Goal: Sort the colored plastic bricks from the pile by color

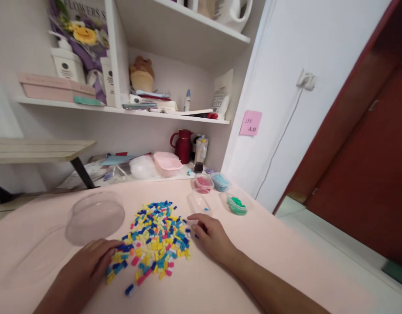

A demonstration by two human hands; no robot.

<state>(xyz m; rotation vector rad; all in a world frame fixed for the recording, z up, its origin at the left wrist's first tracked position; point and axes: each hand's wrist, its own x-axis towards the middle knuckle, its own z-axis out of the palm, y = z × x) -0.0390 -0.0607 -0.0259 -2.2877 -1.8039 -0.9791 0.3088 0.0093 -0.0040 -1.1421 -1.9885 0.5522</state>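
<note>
Pale pink worktop (276, 270), white shelving (175, 114) behind, red door off to the right. Loose pile of small multicoloured plastic bricks (161, 240) lies between the two sets of fingers; its long axis runs mostly away from the person, near end skewed toward the left hand (85, 266). Left hand nearer: fingertips reach over the pile's left edge, at a cluster of dark blue bricks (124, 247), seemingly touching. Left fingers close together, undersides hidden, can't tell if anything is pinched.

Right hand (216, 240) sits just beside the pile's right edge. Index out toward the pile, thumb below it, small gap between, no brick visible in that gap. One dark blue brick (196, 236) right by the thumb.

Lone blue-and-white brick (129, 289) on the near side of the pile, apart from it, nearer the left fingers, long axis slanting from near-left to far-right.

Beyond the right fingers: shallow clear tub (195, 205) with a blue piece in it, then tubs of pink pieces (203, 183), light blue pieces (220, 182) and green pieces (236, 206). Beyond the left fingers: big clear round container (94, 218).
</note>
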